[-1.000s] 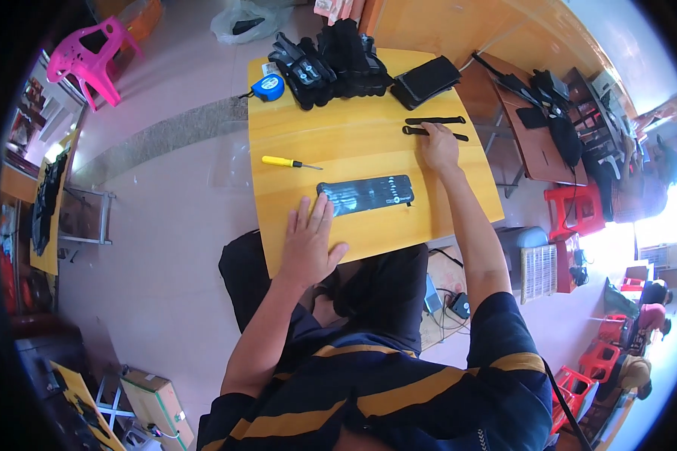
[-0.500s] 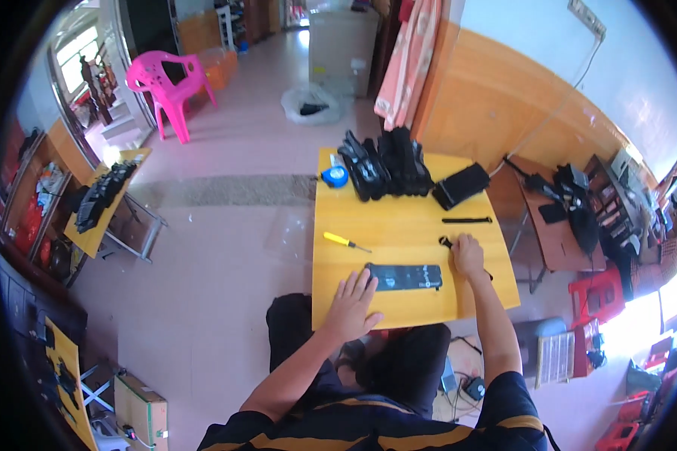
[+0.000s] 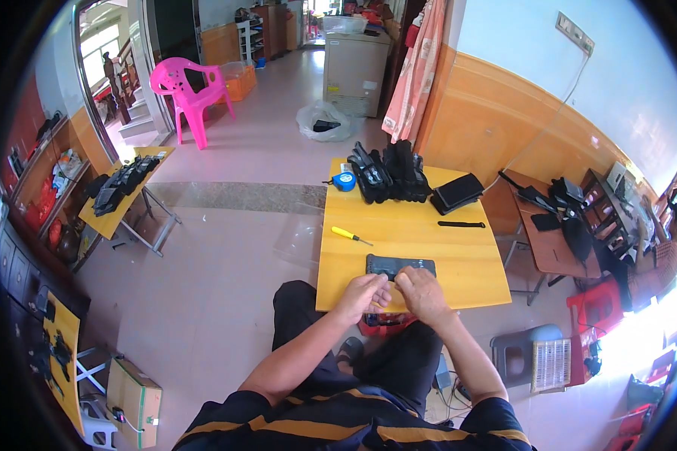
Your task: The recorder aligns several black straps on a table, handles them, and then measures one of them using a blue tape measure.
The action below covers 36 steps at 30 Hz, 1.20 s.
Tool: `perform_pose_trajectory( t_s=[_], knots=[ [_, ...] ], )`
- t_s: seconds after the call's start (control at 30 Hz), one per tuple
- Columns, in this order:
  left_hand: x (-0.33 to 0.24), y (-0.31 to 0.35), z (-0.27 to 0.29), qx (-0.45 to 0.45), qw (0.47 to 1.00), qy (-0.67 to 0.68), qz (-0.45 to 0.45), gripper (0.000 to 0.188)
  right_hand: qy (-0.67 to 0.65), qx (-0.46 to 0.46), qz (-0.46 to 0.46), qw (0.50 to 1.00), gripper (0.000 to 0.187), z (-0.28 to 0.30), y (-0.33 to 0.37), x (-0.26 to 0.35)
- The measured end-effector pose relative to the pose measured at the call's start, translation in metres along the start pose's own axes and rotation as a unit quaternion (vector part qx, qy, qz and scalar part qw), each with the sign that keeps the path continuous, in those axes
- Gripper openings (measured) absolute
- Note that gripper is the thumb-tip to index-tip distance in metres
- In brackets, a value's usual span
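Observation:
My left hand (image 3: 363, 295) and my right hand (image 3: 424, 293) meet at the near edge of the yellow table, fingers pinched together. Between them is a narrow black strap, mostly hidden by the fingers. Just beyond, and partly covered by my right hand, lies a flat dark grey rectangular piece (image 3: 384, 264) with pale markings. A yellow-handled screwdriver (image 3: 347, 234) rests to its far left. Another black strap (image 3: 461, 224) is laid flat at the right side of the table.
At the table's (image 3: 353, 274) far side are a blue tape measure (image 3: 344, 181), black gloves (image 3: 390, 174) and a folded black pouch (image 3: 457, 193). A brown side table (image 3: 560, 240) with black items stands to the right. A pink chair (image 3: 192, 90) stands far left.
My right hand has lifted the black strap off the table's right side and brought it to the middle. My left hand has left the grey piece and joined it. The view has shifted slightly.

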State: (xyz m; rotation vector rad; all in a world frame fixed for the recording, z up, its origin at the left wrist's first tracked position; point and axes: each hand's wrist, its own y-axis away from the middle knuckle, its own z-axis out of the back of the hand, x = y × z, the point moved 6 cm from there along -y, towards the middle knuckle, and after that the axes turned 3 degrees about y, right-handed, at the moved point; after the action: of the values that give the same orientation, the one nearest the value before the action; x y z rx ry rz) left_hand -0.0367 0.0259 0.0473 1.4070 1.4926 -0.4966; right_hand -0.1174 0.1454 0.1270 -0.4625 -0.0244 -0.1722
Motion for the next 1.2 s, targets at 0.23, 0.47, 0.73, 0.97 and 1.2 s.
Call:
perform_pose_trajectory(
  t_s=[0.23, 0.47, 0.73, 0.97, 1.2],
  knots=[
    [0.003, 0.021, 0.012, -0.077, 0.990, -0.067, -0.095, 0.023, -0.067, -0.025, -0.014, 0.997, 0.016, 0.002, 0.026, 0.028],
    [0.008, 0.012, 0.018, -0.024, 0.991, -0.034, -0.131, 0.020, -0.219, -0.012, -0.133, 0.966, 0.025, 0.001, 0.039, 0.010],
    [0.000, 0.004, 0.032, -0.092, 0.988, -0.074, -0.095, 0.020, -0.388, 0.137, -0.343, 0.844, 0.015, -0.028, 0.096, -0.070],
    [0.013, -0.006, 0.035, -0.107, 0.987, -0.103, -0.055, 0.020, -0.517, 0.107, -0.399, 0.750, 0.014, -0.049, 0.126, -0.116],
    [0.008, -0.023, 0.044, -0.187, 0.943, -0.262, -0.081, 0.017, -0.485, 0.053, -0.476, 0.732, 0.019, -0.066, 0.120, -0.132]
  ],
)
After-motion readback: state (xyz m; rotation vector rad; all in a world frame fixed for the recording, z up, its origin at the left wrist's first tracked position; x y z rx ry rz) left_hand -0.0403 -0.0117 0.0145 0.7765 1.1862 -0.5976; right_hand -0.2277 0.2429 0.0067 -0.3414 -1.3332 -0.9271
